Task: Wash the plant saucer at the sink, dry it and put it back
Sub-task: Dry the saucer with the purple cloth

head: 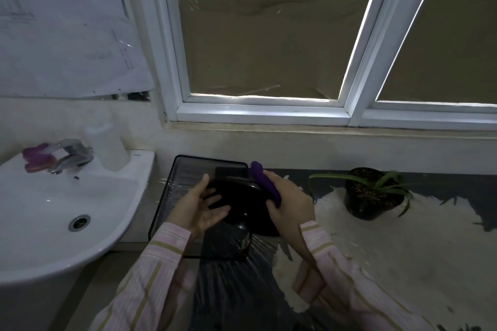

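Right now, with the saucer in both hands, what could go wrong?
1. The left hand only lays straight fingers on the saucer, so it might slip and fall onto the mesh tray below.
2. The right hand grips the purple cloth against the saucer's rim; a shifting cloth could loosen that hold.
3. The potted plant stands close on the right; a wide swing might knock it.

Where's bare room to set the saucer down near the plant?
The pale counter between the right hand and the plant pot is bare, and widest in front of the pot. The sink around its drain is bare too. The sink's back ledge is crowded with the tap, bottle and pink things.
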